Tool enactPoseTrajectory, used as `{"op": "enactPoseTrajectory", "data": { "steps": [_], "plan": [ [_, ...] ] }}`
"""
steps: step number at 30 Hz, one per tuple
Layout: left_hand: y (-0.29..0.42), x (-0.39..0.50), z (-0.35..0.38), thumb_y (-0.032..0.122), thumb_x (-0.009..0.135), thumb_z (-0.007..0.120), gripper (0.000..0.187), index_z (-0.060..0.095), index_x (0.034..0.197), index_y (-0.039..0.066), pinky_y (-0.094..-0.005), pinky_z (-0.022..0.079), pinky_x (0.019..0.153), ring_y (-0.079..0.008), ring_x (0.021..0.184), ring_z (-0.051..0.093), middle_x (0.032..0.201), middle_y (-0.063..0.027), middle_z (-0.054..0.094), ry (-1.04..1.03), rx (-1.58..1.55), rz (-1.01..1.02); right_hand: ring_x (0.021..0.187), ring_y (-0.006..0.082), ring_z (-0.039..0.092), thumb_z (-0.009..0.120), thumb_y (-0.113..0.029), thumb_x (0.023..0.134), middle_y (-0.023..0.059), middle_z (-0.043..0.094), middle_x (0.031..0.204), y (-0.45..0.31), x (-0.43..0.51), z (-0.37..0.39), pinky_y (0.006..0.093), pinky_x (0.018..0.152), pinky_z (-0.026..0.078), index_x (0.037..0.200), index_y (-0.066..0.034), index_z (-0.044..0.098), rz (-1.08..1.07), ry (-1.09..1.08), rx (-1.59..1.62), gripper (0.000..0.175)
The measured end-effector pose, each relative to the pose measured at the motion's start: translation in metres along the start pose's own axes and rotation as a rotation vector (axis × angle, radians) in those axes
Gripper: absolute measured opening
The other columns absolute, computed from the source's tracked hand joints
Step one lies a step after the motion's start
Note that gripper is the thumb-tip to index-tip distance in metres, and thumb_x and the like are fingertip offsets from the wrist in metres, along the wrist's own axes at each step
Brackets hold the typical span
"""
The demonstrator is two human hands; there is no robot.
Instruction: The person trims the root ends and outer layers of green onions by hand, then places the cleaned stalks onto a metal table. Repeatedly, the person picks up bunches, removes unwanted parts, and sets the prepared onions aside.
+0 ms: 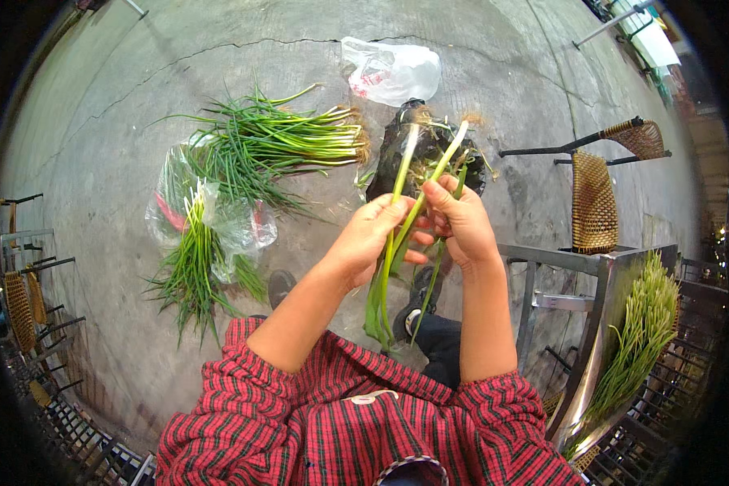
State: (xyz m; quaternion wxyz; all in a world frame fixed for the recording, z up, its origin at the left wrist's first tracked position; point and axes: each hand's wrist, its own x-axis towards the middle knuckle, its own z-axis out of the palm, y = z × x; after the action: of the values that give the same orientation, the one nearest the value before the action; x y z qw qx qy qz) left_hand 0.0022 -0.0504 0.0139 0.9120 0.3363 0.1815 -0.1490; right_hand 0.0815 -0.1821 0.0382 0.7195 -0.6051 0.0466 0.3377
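My left hand (381, 234) grips a green onion (404, 167) by its stalk, the rooted white end pointing away from me. In my right hand (465, 222) are the stalk of a second green onion (448, 153) and a loose green leaf (430, 291); the fingers pinch near the stalk's middle. Long leaves from the two stalks hang below my hands. Beneath the root ends lies a black plastic bag (392, 143) with root and leaf scraps on it. A large pile of rooted green onions (304, 136) rests on the floor to the left.
A bunch of cleaned green onions (197, 243) lies on a clear plastic bag (249, 228). Farther off is a white plastic bag (395, 70). To the right stand a woven chair (594, 203) and a metal table (607, 285) bearing long green stalks (638, 334). My shoes touch the concrete floor (127, 291).
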Motion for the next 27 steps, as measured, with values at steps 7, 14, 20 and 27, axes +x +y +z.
{"op": "enactPoseTrajectory", "data": {
  "steps": [7, 14, 20, 27],
  "plan": [
    [0.001, 0.003, -0.008, 0.022, 0.089, 0.055, 0.019, 0.055, 0.093, 0.003, -0.0245, 0.045, 0.065, -0.0106, 0.074, 0.054, 0.082, -0.0033, 0.057, 0.271, 0.526, 0.208, 0.046, 0.0012, 0.032, 0.064, -0.026, 0.083, -0.0070, 0.042, 0.061, 0.006, 0.009, 0.005, 0.0164, 0.041, 0.024, 0.082, -0.0114, 0.051, 0.019, 0.051, 0.023, 0.019],
    [0.012, -0.005, -0.006, 0.018, 0.083, 0.064, 0.017, 0.057, 0.090, 0.004, -0.0190, 0.035, 0.053, -0.0050, 0.060, 0.046, 0.075, -0.0002, 0.057, 0.257, 0.306, 0.196, 0.056, 0.0024, 0.041, 0.059, -0.026, 0.086, -0.0031, 0.056, 0.070, 0.008, 0.005, 0.015, 0.0184, 0.050, 0.031, 0.090, -0.0064, 0.057, 0.040, -0.126, -0.220, 0.020],
    [0.017, -0.006, -0.006, 0.019, 0.082, 0.064, 0.017, 0.057, 0.090, 0.006, -0.0173, 0.032, 0.048, -0.0034, 0.056, 0.043, 0.074, 0.0000, 0.058, 0.279, 0.354, 0.245, 0.059, 0.0024, 0.041, 0.051, -0.026, 0.091, -0.0048, 0.053, 0.070, 0.016, 0.007, 0.008, 0.0176, 0.053, 0.030, 0.087, -0.0100, 0.056, -0.021, -0.167, -0.199, 0.017],
    [0.018, -0.002, -0.011, 0.015, 0.085, 0.059, 0.016, 0.055, 0.089, 0.000, -0.0241, 0.045, 0.066, -0.0101, 0.068, 0.055, 0.075, -0.0035, 0.059, 0.322, 0.458, 0.330, 0.066, 0.0125, 0.050, 0.047, -0.020, 0.093, 0.0031, 0.053, 0.074, 0.020, 0.003, 0.010, 0.0269, 0.064, 0.044, 0.096, -0.0048, 0.050, 0.118, -0.322, 0.113, 0.016]
  ]
}}
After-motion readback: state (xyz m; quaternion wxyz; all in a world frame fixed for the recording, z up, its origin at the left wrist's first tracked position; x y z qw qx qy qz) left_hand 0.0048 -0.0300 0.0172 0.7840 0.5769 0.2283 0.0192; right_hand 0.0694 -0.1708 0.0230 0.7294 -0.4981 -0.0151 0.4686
